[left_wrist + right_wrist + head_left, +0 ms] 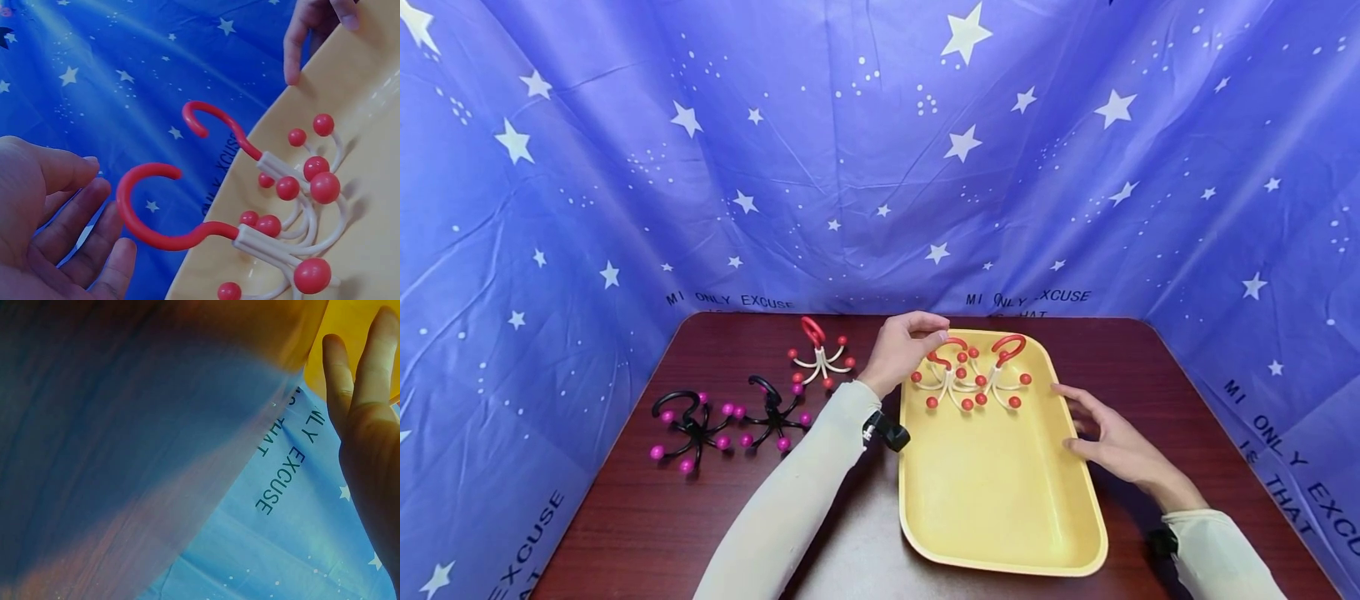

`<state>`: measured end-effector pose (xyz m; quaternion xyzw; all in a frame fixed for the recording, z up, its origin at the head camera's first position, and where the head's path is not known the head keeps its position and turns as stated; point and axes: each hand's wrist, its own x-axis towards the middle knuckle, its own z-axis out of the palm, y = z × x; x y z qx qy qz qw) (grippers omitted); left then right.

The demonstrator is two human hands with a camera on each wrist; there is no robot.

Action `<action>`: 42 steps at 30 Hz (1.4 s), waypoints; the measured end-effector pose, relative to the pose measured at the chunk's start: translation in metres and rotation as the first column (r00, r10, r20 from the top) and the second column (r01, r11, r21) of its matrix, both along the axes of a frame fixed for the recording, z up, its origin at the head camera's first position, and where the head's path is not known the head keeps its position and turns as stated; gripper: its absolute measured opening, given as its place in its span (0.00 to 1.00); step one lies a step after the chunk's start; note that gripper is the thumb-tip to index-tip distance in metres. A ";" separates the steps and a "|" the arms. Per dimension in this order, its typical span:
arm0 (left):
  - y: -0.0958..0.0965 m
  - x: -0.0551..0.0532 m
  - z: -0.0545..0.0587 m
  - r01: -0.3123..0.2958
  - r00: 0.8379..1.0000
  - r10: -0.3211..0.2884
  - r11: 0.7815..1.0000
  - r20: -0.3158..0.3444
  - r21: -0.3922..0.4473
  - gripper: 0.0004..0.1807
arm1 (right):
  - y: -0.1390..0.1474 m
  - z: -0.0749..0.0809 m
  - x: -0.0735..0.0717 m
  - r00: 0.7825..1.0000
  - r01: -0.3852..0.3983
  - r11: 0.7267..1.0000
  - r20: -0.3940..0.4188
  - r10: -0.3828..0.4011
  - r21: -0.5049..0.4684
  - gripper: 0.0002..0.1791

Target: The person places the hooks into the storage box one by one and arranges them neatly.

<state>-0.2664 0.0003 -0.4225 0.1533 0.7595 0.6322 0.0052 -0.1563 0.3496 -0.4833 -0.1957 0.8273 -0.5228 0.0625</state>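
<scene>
Two white multi-armed hanging hooks with red hooks and red ball tips stand in the far end of a yellow tray [1000,500]: a left one [262,242] and a right one [284,167]. My left hand [906,350] is beside the left one's red hook, fingers loosely bent. In the left wrist view, a small gap shows between those fingertips and the hook. My right hand [1112,442] rests its fingers against the tray's right side, thumb near the rim. The right wrist view shows that hand [369,419] against the yellow wall.
Left of the tray, another white and red hanging hook [822,360] stands on the dark wooden table [617,500]. Two black ones with magenta ball tips, a left one [695,429] and a right one [772,414], are nearer. Blue star-printed cloth [850,167] surrounds the table.
</scene>
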 end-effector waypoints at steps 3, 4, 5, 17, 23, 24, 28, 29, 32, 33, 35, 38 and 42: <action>-0.005 0.003 0.005 0.004 1.000 -0.004 1.000 -0.001 0.024 0.11 | 0.000 0.000 -0.001 1.000 -0.002 1.000 -0.001 0.002 0.000 0.44; -0.007 0.004 0.006 0.005 1.000 -0.005 0.999 -0.001 0.036 0.11 | 0.000 0.000 -0.001 1.000 -0.002 1.000 -0.001 0.002 -0.001 0.44; -0.009 0.005 0.008 0.008 1.000 -0.008 0.999 -0.001 0.049 0.11 | 0.000 0.000 -0.001 1.000 -0.003 1.000 0.000 0.003 -0.002 0.44; -0.042 0.021 0.029 -0.022 0.998 0.029 0.992 -0.054 0.126 0.13 | 0.000 0.000 -0.002 1.000 -0.013 1.000 -0.006 0.013 -0.016 0.43; -0.058 0.031 0.035 -0.045 0.996 0.054 0.990 -0.066 0.137 0.12 | 0.001 0.000 -0.001 1.000 0.003 1.000 0.006 -0.003 -0.008 0.43; -0.060 0.033 0.036 -0.050 0.996 0.060 0.989 -0.069 0.137 0.12 | 0.001 0.000 -0.001 1.000 0.004 1.000 0.009 -0.004 -0.004 0.43; -0.072 0.040 0.039 -0.073 0.993 0.085 0.989 -0.085 0.132 0.12 | 0.001 0.000 0.000 1.000 0.011 1.000 0.021 -0.011 0.004 0.44; -0.076 0.042 0.041 -0.080 0.992 0.092 0.988 -0.086 0.135 0.12 | 0.000 0.000 0.000 1.000 0.011 1.000 0.020 -0.011 0.002 0.44; -0.088 0.046 0.044 -0.103 0.990 0.115 0.984 -0.078 0.144 0.12 | 0.000 0.000 -0.001 1.000 0.006 1.000 0.012 -0.006 0.002 0.43; -0.092 0.047 0.045 -0.110 0.990 0.122 0.983 -0.075 0.147 0.12 | 0.000 0.000 -0.001 1.000 0.004 1.000 0.009 -0.004 0.001 0.43; -0.100 0.049 0.046 -0.123 0.988 0.135 0.981 -0.071 0.151 0.12 | 0.000 0.000 -0.001 1.000 0.002 1.000 0.008 -0.002 -0.002 0.44; -0.110 0.052 0.047 -0.141 0.985 0.155 0.978 -0.080 0.152 0.13 | 0.001 -0.001 -0.001 1.000 -0.003 1.000 0.004 0.003 -0.005 0.44; -0.125 0.054 0.046 -0.183 0.975 0.198 0.974 -0.104 0.134 0.12 | 0.001 -0.002 -0.001 1.000 -0.009 1.000 0.009 0.009 -0.014 0.43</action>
